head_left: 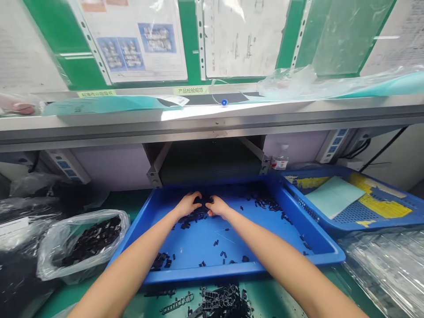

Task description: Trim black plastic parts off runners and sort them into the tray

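Both of my hands reach into a large blue tray (205, 277), near its back middle. My left hand (189, 206) has its fingers curved around small black parts at the pile's edge; what it grips, if anything, is hidden. Facing it a short gap away, my right hand (217, 206) has its thumb and fingers drawn together at the same dark parts. Small black pieces (194, 217) lie beneath and between the hands. More black pieces (266, 202) are scattered at the tray's right side and along its front.
A plastic-lined container (46, 260) of black parts stands left. Black frame-like parts (220, 302) lie before the tray. A blue basket (334, 223), clear plastic trays (391, 265) and a small bottle (281, 158) are to the right. A metal shelf edge (212, 128) crosses above a dark conveyor (210, 161).
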